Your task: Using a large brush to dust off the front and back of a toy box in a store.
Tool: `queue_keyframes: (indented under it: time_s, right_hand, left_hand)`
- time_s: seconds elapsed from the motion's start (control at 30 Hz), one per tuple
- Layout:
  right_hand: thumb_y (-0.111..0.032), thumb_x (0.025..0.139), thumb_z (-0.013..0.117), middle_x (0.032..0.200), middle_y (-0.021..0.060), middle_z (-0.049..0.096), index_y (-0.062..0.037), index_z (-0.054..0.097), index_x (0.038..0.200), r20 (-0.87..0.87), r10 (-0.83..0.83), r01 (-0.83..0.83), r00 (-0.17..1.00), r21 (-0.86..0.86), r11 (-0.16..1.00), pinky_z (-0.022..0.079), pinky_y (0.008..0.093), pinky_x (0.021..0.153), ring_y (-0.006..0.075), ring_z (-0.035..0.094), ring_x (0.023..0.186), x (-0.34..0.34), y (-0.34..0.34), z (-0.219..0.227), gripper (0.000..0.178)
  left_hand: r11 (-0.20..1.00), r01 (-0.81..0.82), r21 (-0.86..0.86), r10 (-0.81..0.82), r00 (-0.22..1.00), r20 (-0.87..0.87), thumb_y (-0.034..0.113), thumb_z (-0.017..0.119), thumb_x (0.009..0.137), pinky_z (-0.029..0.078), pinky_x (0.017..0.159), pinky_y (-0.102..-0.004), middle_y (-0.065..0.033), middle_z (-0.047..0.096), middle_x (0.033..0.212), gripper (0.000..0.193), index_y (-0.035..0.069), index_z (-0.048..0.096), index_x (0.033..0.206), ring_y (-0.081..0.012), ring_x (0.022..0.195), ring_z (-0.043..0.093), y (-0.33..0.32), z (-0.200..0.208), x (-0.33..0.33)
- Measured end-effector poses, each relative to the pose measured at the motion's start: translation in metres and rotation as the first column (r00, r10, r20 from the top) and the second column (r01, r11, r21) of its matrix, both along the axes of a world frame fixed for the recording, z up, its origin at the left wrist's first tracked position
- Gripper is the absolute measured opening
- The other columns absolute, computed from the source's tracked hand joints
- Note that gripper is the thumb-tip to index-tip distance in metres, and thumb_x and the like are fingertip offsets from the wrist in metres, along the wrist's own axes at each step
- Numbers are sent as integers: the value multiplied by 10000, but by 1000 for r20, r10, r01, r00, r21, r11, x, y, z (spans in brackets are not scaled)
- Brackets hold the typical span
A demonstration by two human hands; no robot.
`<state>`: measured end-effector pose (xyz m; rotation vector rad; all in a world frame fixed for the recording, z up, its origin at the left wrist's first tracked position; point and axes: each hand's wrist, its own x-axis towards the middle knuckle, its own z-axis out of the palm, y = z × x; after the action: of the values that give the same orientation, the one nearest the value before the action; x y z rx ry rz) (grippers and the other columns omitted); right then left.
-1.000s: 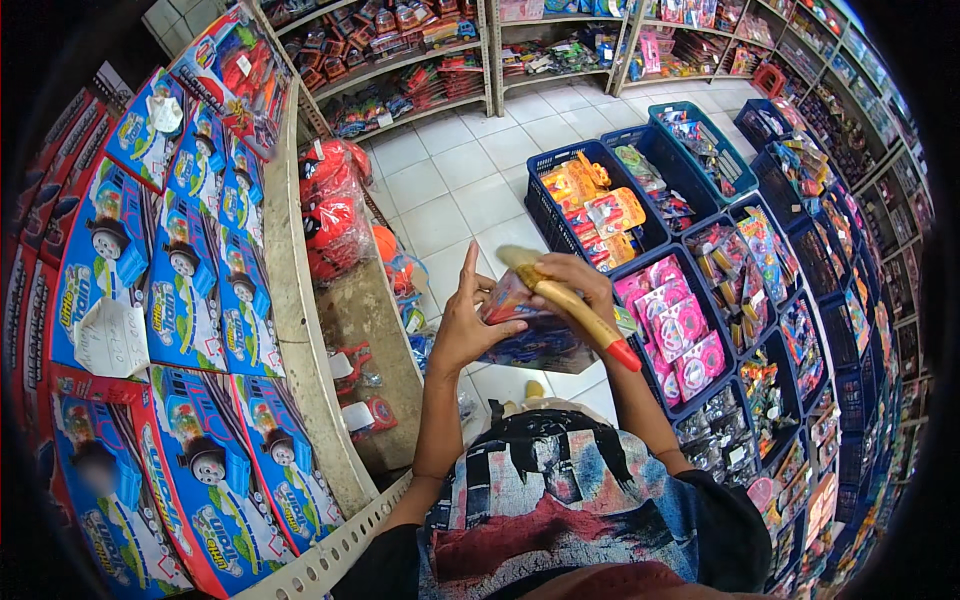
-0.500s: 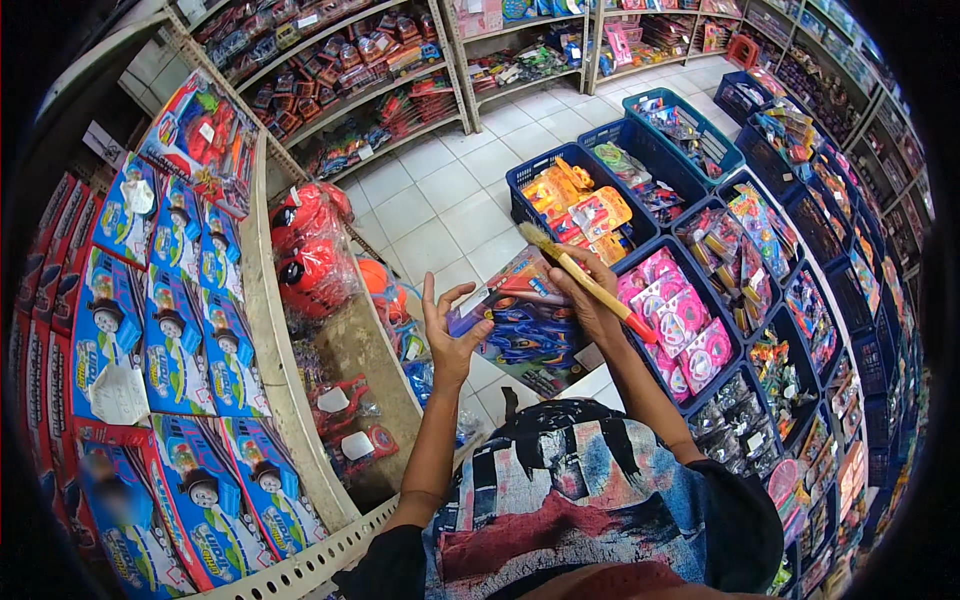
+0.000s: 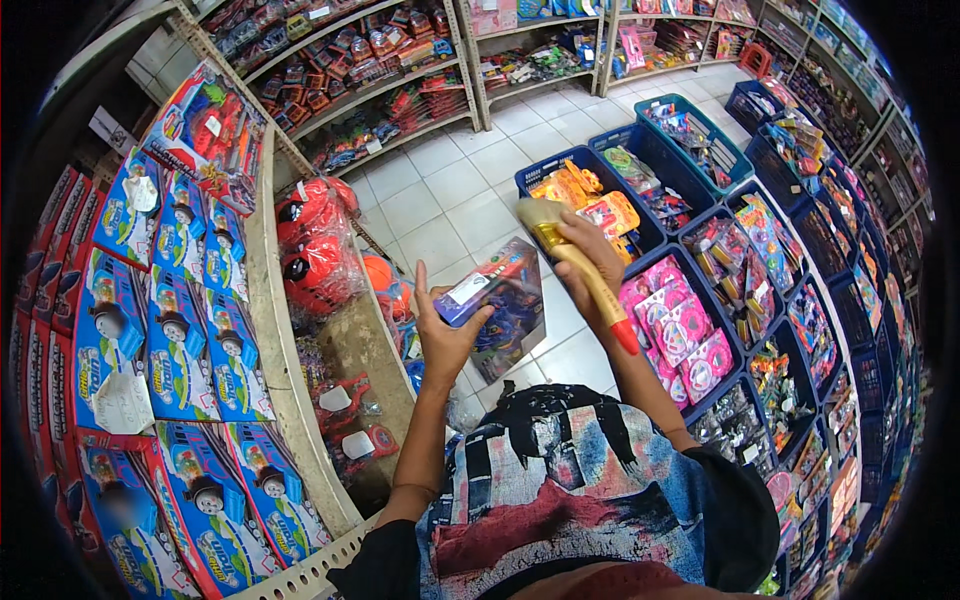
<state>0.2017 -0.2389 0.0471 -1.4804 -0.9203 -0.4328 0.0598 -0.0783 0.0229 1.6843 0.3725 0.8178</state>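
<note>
Head view, only one.

Left hand: gripping a toy box by its left end. Thumb lies over the near face, index finger sticks up clear of it, other fingers mostly hidden behind. Box is off the floor, tilted, to the right of that hand and between both hands. Its narrow purple-and-red side, with a white sticker at the left end, runs lower left to upper right. Can't tell which box edge is longest at this angle.

Right hand: wrapped round a brush. Long axis runs upper left to lower right, so roughly across the line of the box's narrow side. Bristles point up-left, just beside the box's far right corner; contact not clear. Red tip of the handle points down-right, away from the box.

Key relation: box sits left of the right hand, with a strip of tiled floor showing between its right edge and the fingers. Left hand is the nearer one, already on it; bristles are the nearest part of the brush.

Around: pink packs right of the right hand, red bagged toys beyond the left hand, train boxes far left.
</note>
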Motion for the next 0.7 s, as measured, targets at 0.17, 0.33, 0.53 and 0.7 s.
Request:
queue_keyframes:
  time_s: [0.17,0.33,0.53,0.7]
  right_hand:
    - [-388,708,752,1134,119,601,-92,657,1010,170,56,2,984,-324,946,397,490,963,348,529,1139,-25,40,-4,433]
    - [-412,727,727,1133,77,607,-117,665,1005,275,196,-77,941,-389,918,240,606,1027,374,483,1189,-51,68,5,410]
    - [-346,743,727,1113,66,618,-123,675,982,268,52,62,962,-399,915,201,629,1023,331,517,1158,-36,69,10,331]
    - [-334,740,731,1113,80,615,-110,675,988,173,31,42,984,-402,915,256,612,1014,348,512,1164,-43,71,11,339]
  left_hand:
    - [983,-34,180,50,995,-85,85,826,627,492,752,-296,-107,615,878,1055,-1,153,1436,-199,814,620,11,14,0]
    - [969,-153,193,163,986,-37,29,768,630,478,785,-322,-129,601,940,1016,15,157,1442,-225,851,602,27,3,-4]
    - [973,-187,133,194,980,-45,19,760,647,484,763,-318,-129,592,926,1003,35,153,1446,-222,857,603,37,9,-12]
    - [977,-183,108,186,982,-19,24,788,648,489,724,-300,-111,589,897,1028,39,143,1449,-206,801,611,40,11,-15]
